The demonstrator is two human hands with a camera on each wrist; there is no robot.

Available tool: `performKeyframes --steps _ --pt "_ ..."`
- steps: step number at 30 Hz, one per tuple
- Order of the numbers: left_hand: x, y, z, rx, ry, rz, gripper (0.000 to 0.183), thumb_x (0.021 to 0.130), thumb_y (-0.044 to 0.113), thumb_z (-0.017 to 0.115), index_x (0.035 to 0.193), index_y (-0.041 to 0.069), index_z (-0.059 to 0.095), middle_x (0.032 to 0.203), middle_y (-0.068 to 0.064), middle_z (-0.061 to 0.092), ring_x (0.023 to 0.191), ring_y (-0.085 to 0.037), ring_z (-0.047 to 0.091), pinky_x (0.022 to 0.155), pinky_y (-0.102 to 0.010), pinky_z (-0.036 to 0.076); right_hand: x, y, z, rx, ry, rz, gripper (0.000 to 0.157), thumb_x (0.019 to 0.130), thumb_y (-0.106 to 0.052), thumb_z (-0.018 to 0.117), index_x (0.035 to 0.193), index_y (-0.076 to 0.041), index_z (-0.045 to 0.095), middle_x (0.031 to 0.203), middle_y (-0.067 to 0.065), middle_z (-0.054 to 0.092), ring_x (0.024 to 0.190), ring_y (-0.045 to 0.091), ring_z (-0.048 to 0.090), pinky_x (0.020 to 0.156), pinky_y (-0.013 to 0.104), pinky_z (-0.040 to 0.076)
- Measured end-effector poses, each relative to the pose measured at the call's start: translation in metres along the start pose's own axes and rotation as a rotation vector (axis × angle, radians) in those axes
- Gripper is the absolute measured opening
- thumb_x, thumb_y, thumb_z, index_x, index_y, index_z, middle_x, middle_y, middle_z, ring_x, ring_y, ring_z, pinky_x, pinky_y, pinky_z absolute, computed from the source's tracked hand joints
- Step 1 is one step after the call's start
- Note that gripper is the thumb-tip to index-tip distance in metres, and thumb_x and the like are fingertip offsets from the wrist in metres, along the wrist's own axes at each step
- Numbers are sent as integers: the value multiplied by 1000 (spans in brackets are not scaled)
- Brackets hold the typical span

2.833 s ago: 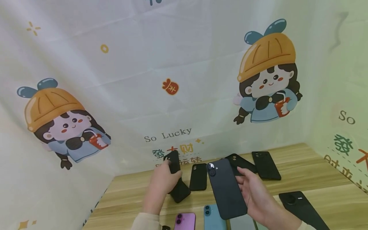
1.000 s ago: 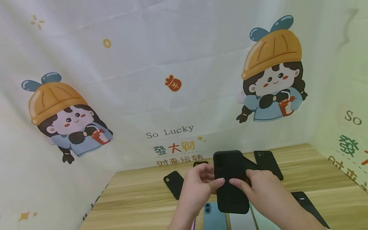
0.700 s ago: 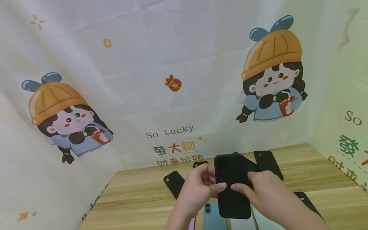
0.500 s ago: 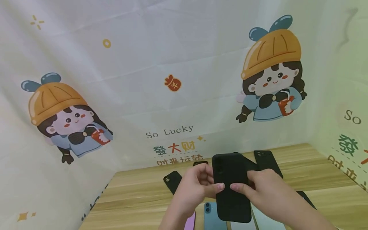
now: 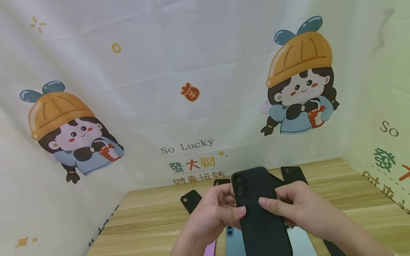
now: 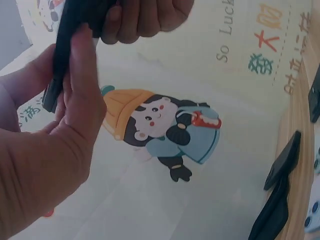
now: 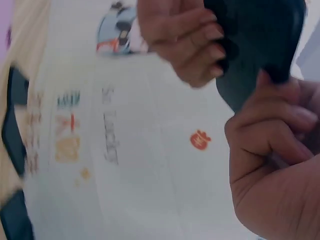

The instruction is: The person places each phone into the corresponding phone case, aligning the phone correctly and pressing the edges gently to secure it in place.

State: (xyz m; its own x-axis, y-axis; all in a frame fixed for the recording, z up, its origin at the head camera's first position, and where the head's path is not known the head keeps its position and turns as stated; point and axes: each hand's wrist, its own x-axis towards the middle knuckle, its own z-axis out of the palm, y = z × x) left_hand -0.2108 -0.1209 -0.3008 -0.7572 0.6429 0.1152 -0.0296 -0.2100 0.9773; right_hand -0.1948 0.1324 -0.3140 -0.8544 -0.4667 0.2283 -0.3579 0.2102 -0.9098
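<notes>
In the head view a black phone case (image 5: 257, 209) is held up over the table, its back towards me and its camera opening at the upper left. Dark round lenses seem to show in that opening; how the phone sits inside is hidden. My left hand (image 5: 217, 209) grips the left edge, thumb on the back and fingers behind. On the opposite edge my right hand (image 5: 299, 206) pinches it, the thumb pressing the back. From the left wrist the phone case (image 6: 62, 55) appears edge-on. The right wrist view shows the dark phone case (image 7: 255, 45) between both hands, blurred.
Black phone cases lie at the back of the wooden table (image 5: 144, 220): one to the left (image 5: 189, 199), others behind the hands and at the right (image 5: 293, 174). Nearer are a pink phone (image 5: 210, 249), a blue phone (image 5: 234, 241) and a pale phone (image 5: 302, 241). A printed cloth (image 5: 144, 71) hangs behind.
Earlier my left hand held a black case apart from the dark phone in my right hand; both hands now hold the case together. Lately it has tilted and come lower, and my right thumb shifted up.
</notes>
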Motion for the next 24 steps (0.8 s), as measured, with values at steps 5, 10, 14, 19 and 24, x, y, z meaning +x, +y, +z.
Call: performKeyframes --steps 5,10,14,19,24 --pt "2 0 8 -90 25 -17 28 93 0 74 119 5 66 98 0 79 85 -11 79 72 -30 66 5 2 -4 282 -31 129 43 112 -35 55 102 2 74 65 -9 62 52 7 57 53 26 52" --pt "7 0 19 -4 113 -86 39 99 18 75 130 -2 64 95 -3 78 73 -11 76 67 -29 65 4 6 -12 440 -59 178 40 114 -35 49 113 -7 78 90 0 80 77 14 79 72 33 65" --pt "10 -2 20 72 181 -133 49 105 49 64 112 0 68 76 0 72 56 -8 66 58 -24 59 4 10 -23 470 -111 176 36 113 -30 51 101 -17 82 86 -2 79 71 12 78 67 29 64" --pt "9 -4 14 172 107 -152 53 109 48 57 93 -2 67 58 3 57 44 -7 46 47 -20 39 9 14 -32 372 -203 101 36 111 -22 53 88 -23 81 76 -9 74 65 5 74 62 21 60" --pt "5 -2 10 176 -19 -153 52 111 34 55 98 -16 61 61 4 54 47 -6 35 46 -20 28 12 17 -35 438 -331 65 38 111 -17 48 90 -23 79 77 -11 72 67 1 74 62 16 58"
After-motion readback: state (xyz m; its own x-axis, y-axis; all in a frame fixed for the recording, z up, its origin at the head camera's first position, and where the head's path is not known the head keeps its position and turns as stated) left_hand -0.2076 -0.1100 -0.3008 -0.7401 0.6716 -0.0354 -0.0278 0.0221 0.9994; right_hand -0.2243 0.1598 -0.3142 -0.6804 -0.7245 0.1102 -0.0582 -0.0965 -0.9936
